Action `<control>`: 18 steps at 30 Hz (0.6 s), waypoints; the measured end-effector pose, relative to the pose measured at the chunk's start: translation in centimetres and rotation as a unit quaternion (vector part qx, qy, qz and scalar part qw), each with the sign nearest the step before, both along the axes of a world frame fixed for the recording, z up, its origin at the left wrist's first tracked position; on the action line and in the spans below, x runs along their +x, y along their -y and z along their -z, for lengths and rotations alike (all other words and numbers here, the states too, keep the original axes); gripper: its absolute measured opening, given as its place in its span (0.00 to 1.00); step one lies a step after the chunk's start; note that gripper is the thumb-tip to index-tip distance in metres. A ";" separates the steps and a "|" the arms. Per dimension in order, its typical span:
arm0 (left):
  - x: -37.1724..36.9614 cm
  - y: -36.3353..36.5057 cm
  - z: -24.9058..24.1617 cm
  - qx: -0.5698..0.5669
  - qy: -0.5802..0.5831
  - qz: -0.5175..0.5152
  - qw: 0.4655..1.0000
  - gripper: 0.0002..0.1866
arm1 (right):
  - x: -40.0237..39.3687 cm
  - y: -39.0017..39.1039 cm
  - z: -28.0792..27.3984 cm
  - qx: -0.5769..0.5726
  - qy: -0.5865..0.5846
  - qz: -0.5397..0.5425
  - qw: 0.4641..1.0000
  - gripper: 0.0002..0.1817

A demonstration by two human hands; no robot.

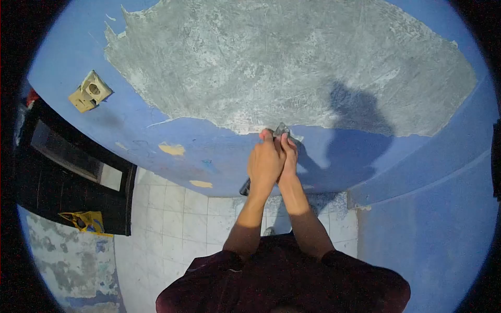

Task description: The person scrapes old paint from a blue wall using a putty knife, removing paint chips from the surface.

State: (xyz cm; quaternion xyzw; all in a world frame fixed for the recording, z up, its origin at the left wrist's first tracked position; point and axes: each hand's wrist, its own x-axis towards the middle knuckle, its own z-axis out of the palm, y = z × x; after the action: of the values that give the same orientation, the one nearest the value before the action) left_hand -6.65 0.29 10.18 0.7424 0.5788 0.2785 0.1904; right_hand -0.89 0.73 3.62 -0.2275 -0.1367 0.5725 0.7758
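My left hand (265, 160) and my right hand (289, 157) are pressed together in front of the wall, fingers closed round one tool. It looks like a scraper, with a greyish blade (282, 128) showing above the fingertips and a dark handle end (244, 187) sticking out below my left hand. The blade is at the lower edge of a large bare grey patch (271, 62), where blue paint (219, 146) begins. Most of the tool is hidden by my hands, and its exact shape cannot be made out.
A loose, beige electrical outlet (91, 91) sits on the wall at left. Below it stands a dark door or frame (57, 177) with a yellow bag (86, 223). White floor tiles (169, 224) lie below. Another blue wall (422, 235) meets this one at right.
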 end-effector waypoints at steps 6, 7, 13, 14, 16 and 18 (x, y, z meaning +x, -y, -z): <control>0.8 0.0 0.9 0.005 0.005 -0.023 1.000 0.17 | 0.6 -0.2 1.1 -0.006 -0.011 0.003 1.000 0.23; 0.6 -0.2 1.6 0.004 0.004 -0.022 1.000 0.17 | 0.9 -1.2 3.4 -0.040 0.033 0.044 0.998 0.22; -0.2 -1.0 4.0 0.073 0.141 0.042 0.986 0.18 | 0.3 -0.1 0.9 0.005 0.076 0.053 0.996 0.22; -0.4 -0.9 3.9 0.061 0.151 0.042 0.986 0.18 | 0.2 -0.3 1.2 -0.018 0.082 0.060 0.995 0.20; -0.7 -1.0 3.9 0.049 0.161 0.045 0.985 0.18 | 0.0 -0.7 2.3 -0.042 0.087 0.071 0.993 0.18; -0.9 -1.4 3.8 0.033 0.135 0.048 0.989 0.17 | -0.2 -1.0 2.6 -0.059 0.088 0.101 0.989 0.18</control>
State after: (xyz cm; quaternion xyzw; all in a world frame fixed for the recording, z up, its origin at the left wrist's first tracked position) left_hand -7.59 1.67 6.41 0.7309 0.5021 0.3854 0.2552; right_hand -1.07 1.71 1.06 -0.3350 -0.1469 0.4758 0.7999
